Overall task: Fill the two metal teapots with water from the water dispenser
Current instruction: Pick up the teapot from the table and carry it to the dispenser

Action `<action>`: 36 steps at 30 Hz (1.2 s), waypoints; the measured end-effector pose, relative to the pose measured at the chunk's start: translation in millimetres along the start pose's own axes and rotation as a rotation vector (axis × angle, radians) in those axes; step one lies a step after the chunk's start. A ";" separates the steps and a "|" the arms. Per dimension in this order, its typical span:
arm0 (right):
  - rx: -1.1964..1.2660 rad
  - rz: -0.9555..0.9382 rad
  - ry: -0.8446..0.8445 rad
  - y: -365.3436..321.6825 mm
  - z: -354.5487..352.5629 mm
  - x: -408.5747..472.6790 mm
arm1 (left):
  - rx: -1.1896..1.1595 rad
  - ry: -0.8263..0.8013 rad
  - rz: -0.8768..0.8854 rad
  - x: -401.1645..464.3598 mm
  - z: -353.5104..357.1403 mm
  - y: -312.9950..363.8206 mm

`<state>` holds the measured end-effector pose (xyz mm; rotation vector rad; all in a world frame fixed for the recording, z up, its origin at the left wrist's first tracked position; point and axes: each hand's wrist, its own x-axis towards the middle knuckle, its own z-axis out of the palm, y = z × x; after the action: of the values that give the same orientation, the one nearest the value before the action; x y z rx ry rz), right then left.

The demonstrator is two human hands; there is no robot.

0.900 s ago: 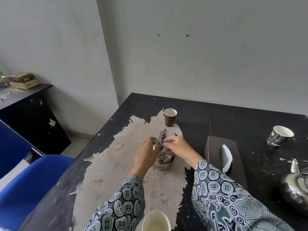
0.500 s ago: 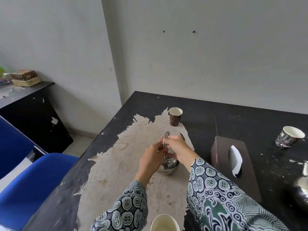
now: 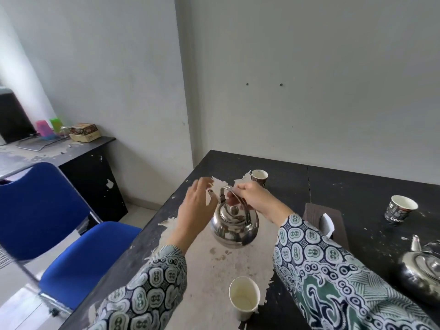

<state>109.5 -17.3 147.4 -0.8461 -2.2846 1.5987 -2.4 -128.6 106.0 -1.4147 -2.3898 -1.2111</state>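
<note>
Right hand (image 3: 252,197) is closed around the arched handle (image 3: 234,196) of the nearer teapot (image 3: 234,225), fingers curled over the top of the bail, and the pot looks just lifted or about to leave the tabletop (image 3: 357,186); whether its base is clear of the surface I cannot tell. Left hand (image 3: 196,208) hovers just beside the pot's spout side with fingers spread wide, holding nothing.

By my judgement this is the pick-up step for the first pot: neither has been filled yet, and no water dispenser shows in view, so the next move calls for carrying the pot level by its handle away from the tabletop to wherever the dispenser stands, and taking the lid off before filling.

That teapot is small, round-bellied polished steel, mirror bright, with its knobbed lid (image 3: 232,211) seated and its spout pointing away toward the far left. It sits over the pale worn patch of the black surface. A second teapot (image 3: 421,267) stands well apart at the right edge, lid on, untouched. Paper cups and a tissue box lie around them.
</note>
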 end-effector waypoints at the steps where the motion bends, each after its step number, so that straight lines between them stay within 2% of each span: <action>1: -0.002 -0.028 -0.027 -9.1 0.2 -6.8 | 0.046 -0.022 0.001 -1.6 -9.9 0.6; 3: 0.000 -0.079 -0.092 -28.4 3.8 -21.7 | 0.113 -0.077 0.003 -10.6 -35.7 2.9; 6: 0.014 -0.127 -0.201 -54.1 12.5 -37.8 | 0.079 -0.159 0.015 -22.8 -71.0 3.3; 9: 0.019 -0.157 -0.307 -80.6 35.8 -52.3 | 0.056 -0.170 0.058 -40.8 -107.5 0.5; 14: -0.009 -0.208 -0.473 -117.0 97.5 -62.6 | -0.007 -0.151 0.006 -67.3 -178.2 -21.6; 18: -0.007 -0.259 -0.561 -141.0 160.0 -62.4 | -0.087 -0.226 -0.015 -90.9 -241.5 -66.3; 27: -0.056 -0.381 -0.685 -211.6 334.4 -38.5 | -0.056 -0.342 -0.053 -138.5 -392.2 -186.7; 36: -0.015 -0.502 -0.868 -266.2 510.5 18.4 | 0.040 -0.258 -0.195 -176.2 -506.5 -312.3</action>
<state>-242.9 -470.6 194.4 0.5369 -2.6901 1.8920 -291.0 -672.0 186.9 -1.4328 -2.7656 -1.0683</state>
